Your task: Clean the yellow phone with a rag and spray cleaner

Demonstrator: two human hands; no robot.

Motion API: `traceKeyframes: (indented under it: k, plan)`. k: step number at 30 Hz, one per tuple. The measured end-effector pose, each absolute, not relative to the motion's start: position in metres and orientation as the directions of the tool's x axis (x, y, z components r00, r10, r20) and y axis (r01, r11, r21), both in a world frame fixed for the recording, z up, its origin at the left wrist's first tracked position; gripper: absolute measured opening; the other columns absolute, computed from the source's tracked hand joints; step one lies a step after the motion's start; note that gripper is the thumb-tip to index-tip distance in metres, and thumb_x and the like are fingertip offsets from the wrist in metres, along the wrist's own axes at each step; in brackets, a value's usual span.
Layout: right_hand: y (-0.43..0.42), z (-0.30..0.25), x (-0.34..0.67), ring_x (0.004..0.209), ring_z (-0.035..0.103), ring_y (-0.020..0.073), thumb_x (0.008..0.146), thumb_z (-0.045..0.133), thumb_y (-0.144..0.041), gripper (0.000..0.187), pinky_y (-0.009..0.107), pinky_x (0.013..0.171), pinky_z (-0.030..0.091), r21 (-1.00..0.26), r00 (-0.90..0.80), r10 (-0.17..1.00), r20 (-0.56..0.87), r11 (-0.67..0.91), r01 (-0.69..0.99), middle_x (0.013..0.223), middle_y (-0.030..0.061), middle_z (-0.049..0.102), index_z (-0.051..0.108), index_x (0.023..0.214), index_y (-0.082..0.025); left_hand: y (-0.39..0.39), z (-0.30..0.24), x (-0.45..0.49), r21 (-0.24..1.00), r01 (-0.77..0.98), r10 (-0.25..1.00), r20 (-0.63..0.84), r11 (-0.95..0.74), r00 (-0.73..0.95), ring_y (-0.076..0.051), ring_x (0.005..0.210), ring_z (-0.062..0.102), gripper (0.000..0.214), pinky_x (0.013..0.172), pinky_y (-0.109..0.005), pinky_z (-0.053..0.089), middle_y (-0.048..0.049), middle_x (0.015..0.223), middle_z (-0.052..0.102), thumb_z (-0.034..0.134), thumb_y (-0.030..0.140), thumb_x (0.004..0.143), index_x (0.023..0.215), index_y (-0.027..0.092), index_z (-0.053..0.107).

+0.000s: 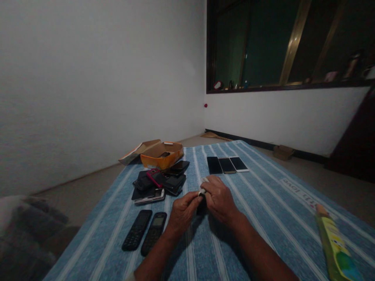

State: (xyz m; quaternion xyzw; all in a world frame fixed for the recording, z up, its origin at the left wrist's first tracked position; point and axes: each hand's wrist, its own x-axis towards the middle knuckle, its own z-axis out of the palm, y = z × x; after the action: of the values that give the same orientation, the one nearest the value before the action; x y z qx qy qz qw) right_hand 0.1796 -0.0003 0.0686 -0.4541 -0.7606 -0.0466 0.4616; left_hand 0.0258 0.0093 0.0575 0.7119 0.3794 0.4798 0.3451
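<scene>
My left hand (182, 214) and my right hand (219, 200) meet over the blue striped cloth (263, 210), both closed around a small dark phone (201, 206) held between them; a bit of white shows at the fingertips. Most of the phone is hidden by my fingers. Two black keypad phones (145, 232) lie side by side just left of my left hand. A heap of several phones (160, 181), one of them pink, sits farther back on the left.
Three smartphones (227, 164) lie in a row at the back of the cloth. An open orange cardboard box (161, 154) stands at the back left. A yellow-green packet (336, 249) lies at the right edge. Walls and a dark window are behind.
</scene>
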Motion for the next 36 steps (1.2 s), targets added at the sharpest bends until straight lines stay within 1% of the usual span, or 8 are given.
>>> traceKeyframes:
  k: [6, 13, 15, 23, 26, 31, 34, 36]
  plan:
    - [0.008, 0.064, 0.193, 0.086, 0.056, 0.0205, 0.075, 0.042, -0.001, 0.028, 0.03, 0.079, 0.046, -0.403, -0.064, 0.667, 0.742, 0.521, 0.753, 0.084, 0.0061, 0.057, 0.063, 0.079, -0.019, 0.01, 0.055, 0.026, 0.871, 0.176, 0.878, 0.415, -0.459, 0.239, -0.02, 0.074, 0.069, 0.018, 0.071, -0.031, 0.054, -0.0026, 0.08, 0.078, 0.066, 0.032, 0.08, 0.085, 0.022, 0.079]
    - [0.006, 0.065, 0.192, 0.084, 0.059, 0.0211, 0.081, 0.044, -0.003, 0.026, 0.029, 0.075, 0.048, -0.327, 0.009, 0.584, 0.812, 0.442, 0.835, 0.089, 0.0087, 0.06, 0.063, 0.079, -0.02, 0.008, 0.054, 0.027, 0.88, 0.172, 0.887, 0.4, -0.442, 0.23, -0.02, 0.071, 0.069, 0.018, 0.068, -0.031, 0.053, -0.002, 0.075, 0.077, 0.067, 0.034, 0.079, 0.083, 0.022, 0.08]
    - [0.003, 0.068, 0.19, 0.082, 0.059, 0.0206, 0.081, 0.043, -0.003, 0.025, 0.028, 0.072, 0.048, -0.321, 0.009, 0.569, 0.822, 0.45, 0.834, 0.088, 0.0087, 0.061, 0.062, 0.078, -0.02, 0.008, 0.055, 0.027, 0.886, 0.166, 0.89, 0.391, -0.433, 0.233, -0.021, 0.071, 0.069, 0.017, 0.068, -0.032, 0.054, -0.0021, 0.076, 0.078, 0.067, 0.034, 0.078, 0.083, 0.023, 0.08]
    - [-0.009, 0.086, 0.191, 0.087, 0.061, 0.0174, 0.082, 0.039, -0.003, 0.027, 0.027, 0.077, 0.048, -0.391, 0.094, 0.472, 0.877, 0.585, 0.71, 0.094, 0.007, 0.059, 0.06, 0.08, -0.021, 0.006, 0.054, 0.028, 0.891, 0.164, 0.89, 0.377, -0.425, 0.256, -0.02, 0.072, 0.068, 0.021, 0.068, -0.03, 0.053, -0.0029, 0.077, 0.077, 0.067, 0.035, 0.08, 0.086, 0.02, 0.08]
    - [-0.006, 0.084, 0.196, 0.09, 0.061, 0.0178, 0.081, 0.04, -0.002, 0.029, 0.028, 0.078, 0.048, -0.367, 0.081, 0.467, 0.881, 0.564, 0.74, 0.097, 0.0074, 0.06, 0.06, 0.079, -0.021, 0.006, 0.054, 0.028, 0.884, 0.176, 0.886, 0.382, -0.433, 0.262, -0.02, 0.073, 0.068, 0.021, 0.069, -0.031, 0.052, -0.003, 0.078, 0.077, 0.065, 0.033, 0.081, 0.087, 0.02, 0.08]
    - [0.004, 0.071, 0.197, 0.103, 0.053, 0.0246, 0.081, 0.043, 0.002, 0.029, 0.035, 0.086, 0.046, -0.199, -0.042, 0.468, 0.883, 0.453, 0.869, 0.102, 0.0116, 0.061, 0.061, 0.076, -0.02, 0.004, 0.055, 0.03, 0.88, 0.167, 0.881, 0.395, -0.445, 0.261, -0.021, 0.075, 0.069, 0.02, 0.071, -0.032, 0.053, -0.0029, 0.079, 0.078, 0.065, 0.032, 0.08, 0.086, 0.022, 0.08]
    - [0.005, 0.064, 0.187, 0.093, 0.05, 0.0257, 0.08, 0.047, 0.002, 0.026, 0.036, 0.08, 0.046, -0.144, -0.109, 0.523, 0.845, 0.419, 0.897, 0.092, 0.0112, 0.059, 0.06, 0.072, -0.02, 0.004, 0.055, 0.031, 0.882, 0.158, 0.881, 0.397, -0.444, 0.259, -0.022, 0.077, 0.069, 0.02, 0.074, -0.032, 0.054, -0.0031, 0.082, 0.078, 0.064, 0.032, 0.08, 0.087, 0.022, 0.08]
    - [0.002, 0.061, 0.177, 0.088, 0.049, 0.0248, 0.081, 0.049, 0.0, 0.024, 0.035, 0.076, 0.046, -0.158, -0.125, 0.559, 0.819, 0.431, 0.889, 0.086, 0.0096, 0.057, 0.058, 0.071, -0.02, 0.005, 0.055, 0.03, 0.883, 0.164, 0.886, 0.395, -0.439, 0.244, -0.021, 0.074, 0.068, 0.02, 0.072, -0.031, 0.053, -0.0027, 0.079, 0.078, 0.064, 0.033, 0.08, 0.085, 0.021, 0.079]
